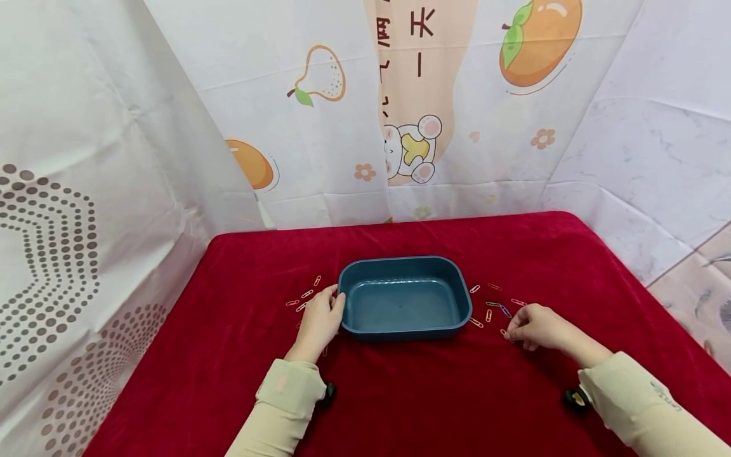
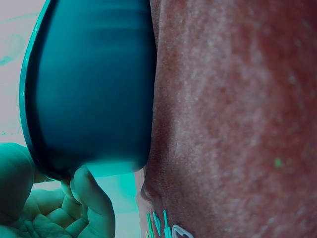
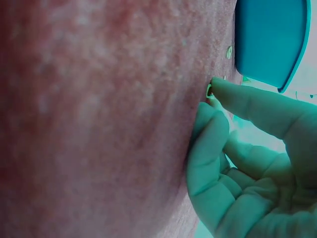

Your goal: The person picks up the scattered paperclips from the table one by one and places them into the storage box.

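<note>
My left grip (image 1: 320, 317) clasps the blue container (image 1: 402, 308) by its left rim, with loose clips (image 1: 307, 294) scattered around that hand. My right grip (image 1: 533, 325) has bent fingers at a yellowish paper clip (image 3: 208, 91), low over the red-clothed desk (image 1: 422, 400); whether I pinch it, I cannot tell. A blue clip (image 1: 505, 311) and a green clip (image 1: 493, 304) lie between it and the container.

A red-clothed table (image 1: 434, 393) bears a blue tub (image 1: 405, 306); coloured paper clips (image 1: 488, 315) lie on both sides.
</note>
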The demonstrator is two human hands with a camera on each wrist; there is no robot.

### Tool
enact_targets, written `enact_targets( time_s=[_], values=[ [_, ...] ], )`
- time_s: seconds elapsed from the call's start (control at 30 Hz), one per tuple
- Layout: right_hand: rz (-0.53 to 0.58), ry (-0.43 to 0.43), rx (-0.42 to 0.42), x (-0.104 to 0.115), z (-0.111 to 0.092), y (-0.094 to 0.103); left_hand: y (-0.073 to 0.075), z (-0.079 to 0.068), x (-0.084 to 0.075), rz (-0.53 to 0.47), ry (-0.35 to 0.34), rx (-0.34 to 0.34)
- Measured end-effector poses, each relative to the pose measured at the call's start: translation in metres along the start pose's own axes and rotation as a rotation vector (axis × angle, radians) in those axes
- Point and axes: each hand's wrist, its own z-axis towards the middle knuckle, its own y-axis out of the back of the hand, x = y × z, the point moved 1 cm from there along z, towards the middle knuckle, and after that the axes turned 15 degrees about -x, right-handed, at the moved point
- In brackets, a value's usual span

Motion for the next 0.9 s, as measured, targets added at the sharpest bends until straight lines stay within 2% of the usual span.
enact_targets(
  time_s=[0.27, 0.6, 0.9],
  values=[
    [-0.015, 0.031, 0.027, 0.000, 0.000, 0.001, 0.000, 0.000, 0.000, 0.001, -0.007, -0.003],
    [-0.110, 0.087, 0.033, 0.007, 0.000, -0.001, 0.001, -0.001, -0.002, 0.007, -0.005, -0.009],
    [-0.138, 0.088, 0.022, 0.010, -0.002, -0.002, 0.001, -0.001, -0.002, 0.013, -0.009, -0.016]
  ],
)
